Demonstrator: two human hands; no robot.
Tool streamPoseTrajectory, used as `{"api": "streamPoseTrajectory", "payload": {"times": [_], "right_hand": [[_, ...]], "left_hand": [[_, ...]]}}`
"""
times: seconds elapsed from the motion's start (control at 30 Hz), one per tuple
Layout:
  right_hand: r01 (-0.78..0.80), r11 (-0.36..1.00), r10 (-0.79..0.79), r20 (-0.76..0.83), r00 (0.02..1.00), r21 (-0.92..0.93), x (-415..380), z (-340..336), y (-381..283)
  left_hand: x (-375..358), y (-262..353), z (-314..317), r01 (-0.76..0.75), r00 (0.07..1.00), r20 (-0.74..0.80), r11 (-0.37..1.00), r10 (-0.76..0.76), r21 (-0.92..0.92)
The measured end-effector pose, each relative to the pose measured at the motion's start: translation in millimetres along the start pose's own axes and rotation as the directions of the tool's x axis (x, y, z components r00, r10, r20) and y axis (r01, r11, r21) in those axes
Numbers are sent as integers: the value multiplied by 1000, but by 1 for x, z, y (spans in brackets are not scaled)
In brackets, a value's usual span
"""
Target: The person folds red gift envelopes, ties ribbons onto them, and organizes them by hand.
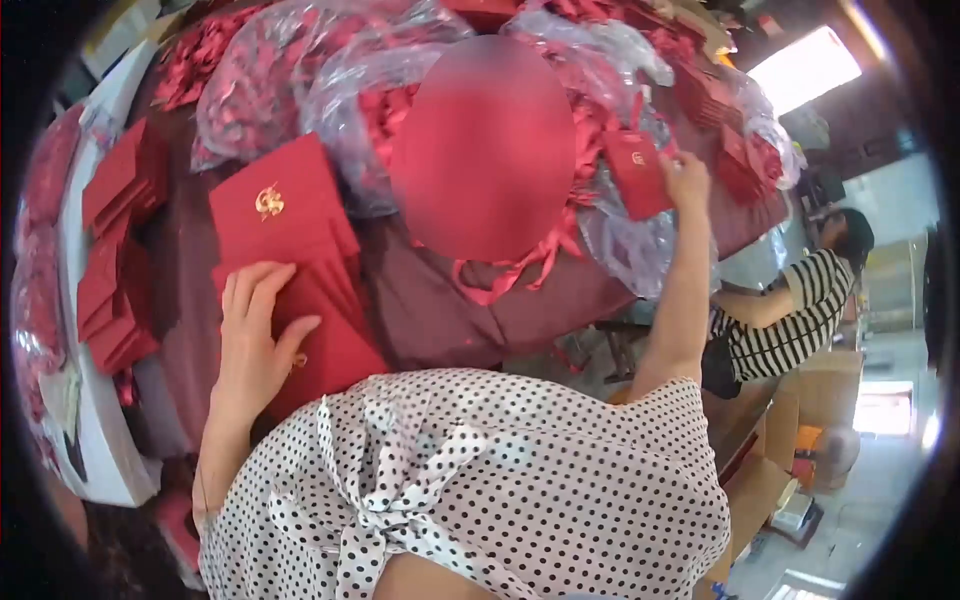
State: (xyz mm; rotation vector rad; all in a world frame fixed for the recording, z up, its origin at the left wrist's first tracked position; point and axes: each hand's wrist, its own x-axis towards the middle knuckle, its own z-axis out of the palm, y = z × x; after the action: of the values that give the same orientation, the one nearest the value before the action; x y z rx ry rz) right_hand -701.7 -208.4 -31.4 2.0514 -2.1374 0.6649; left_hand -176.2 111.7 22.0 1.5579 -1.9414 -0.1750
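Note:
My left hand (pixel 255 330) lies with fingers stretched and thumb apart on a fanned stack of flat red gift bags (pixel 330 310). The topmost visible bag (pixel 285 205) bears a gold emblem. Out to the right, my right hand (pixel 688 182) pinches the edge of a small red gift bag (pixel 637 175), which also carries a gold emblem. Red ribbons (pixel 520 275) hang in loops near the middle of the table. A blurred oval hides what lies between my hands.
Clear plastic bags (pixel 270 75) full of red ribbon pieces line the far side of the dark red tablecloth (pixel 440 310). More red bags (pixel 120 290) are stacked at left beside a white board (pixel 100 430). A person in a striped top (pixel 790 320) sits at right, near cardboard boxes (pixel 765 470).

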Motion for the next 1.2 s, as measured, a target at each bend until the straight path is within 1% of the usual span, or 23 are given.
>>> {"api": "streamPoseTrajectory", "payload": {"times": [0.07, 0.1, 0.17, 0.2, 0.23, 0.3, 0.4, 0.5, 0.53, 0.6, 0.63, 0.67, 0.73, 0.77, 0.8, 0.87, 0.9, 0.97, 1.0, 1.07, 1.1, 1.17, 1.2], "right_hand": [[51, 981, -76, -133, 988, -186, -2, -4, -8], [151, 987, -157, -188, 970, -48, -4, -15, -20], [220, 951, -179, -196, 964, 216, -29, -52, -91], [286, 893, -241, -168, 956, 347, -43, -66, -121], [183, 860, -174, -63, 983, 476, -75, -89, -174], [433, 749, -408, -166, 898, 503, -120, -94, -217], [478, 611, -573, -64, 817, 631, -165, -91, -259], [438, 576, -638, 44, 769, 690, -186, -88, -270], [379, 582, -619, 89, 780, 719, -188, -87, -269], [348, 591, -624, 139, 769, 728, -189, -85, -264], [380, 564, -681, 153, 716, 733, -187, -87, -258], [363, 590, -665, 179, 726, 721, -186, -87, -253], [412, 537, -777, 242, 581, 736, -187, -89, -242], [483, 554, -811, 308, 498, 677, -185, -91, -235], [479, 568, -802, 319, 506, 669, -186, -92, -233], [608, 506, -860, 307, 407, 612, -189, -89, -232], [623, 503, -862, 295, 412, 599, -195, -82, -232], [647, 583, -812, 355, 463, 490, -210, -64, -231], [679, 520, -850, 238, 470, 519, -216, -58, -234], [622, 387, -887, 90, 452, 681, -227, -63, -257], [571, 338, -900, 80, 429, 748, -232, -64, -263], [564, 245, -959, 113, 259, 789, -235, -64, -269], [579, 232, -968, 127, 217, 781, -237, -56, -265]], "left_hand": [[-7, -6, 5, 63, 998, -21, 997, -63, 45], [-10, -9, 6, 86, 996, -19, 990, -85, 110], [-8, -13, 7, 76, 997, -22, 992, -74, 102], [-8, -15, 9, 91, 995, -40, 993, -88, 80], [-10, -19, 11, 92, 994, -67, 994, -88, 62], [-18, -21, 10, 43, 994, -99, 999, -42, 14], [-19, -20, 8, 58, 992, -112, 998, -55, 30], [-22, -9, 1, 84, 989, -129, 991, -71, 102], [-23, -12, 1, 81, 991, -116, 989, -66, 125], [-26, -21, 3, 107, 993, -63, 989, -101, 103], [-24, -21, 4, 145, 989, -42, 987, -142, 68], [-23, -22, 6, 142, 989, -43, 988, -140, 65], [-22, -19, 7, 132, 990, -55, 990, -130, 39], [-22, -19, 8, 127, 991, -41, 992, -126, 23], [-23, -20, 9, 151, 988, -48, 988, -149, 20], [-23, -20, 9, 191, 980, -54, 981, -190, 16], [-24, -20, 10, 189, 981, -56, 982, -188, 10], [-24, -19, 9, 178, 982, -69, 984, -176, 21], [-23, -18, 10, 175, 982, -77, 984, -173, 22], [-22, -16, 12, 178, 981, -84, 983, -174, 44], [-23, -16, 12, 182, 980, -91, 982, -177, 49], [-25, -16, 12, 205, 976, -85, 976, -199, 68], [-26, -16, 11, 208, 976, -87, 975, -201, 74]]}}
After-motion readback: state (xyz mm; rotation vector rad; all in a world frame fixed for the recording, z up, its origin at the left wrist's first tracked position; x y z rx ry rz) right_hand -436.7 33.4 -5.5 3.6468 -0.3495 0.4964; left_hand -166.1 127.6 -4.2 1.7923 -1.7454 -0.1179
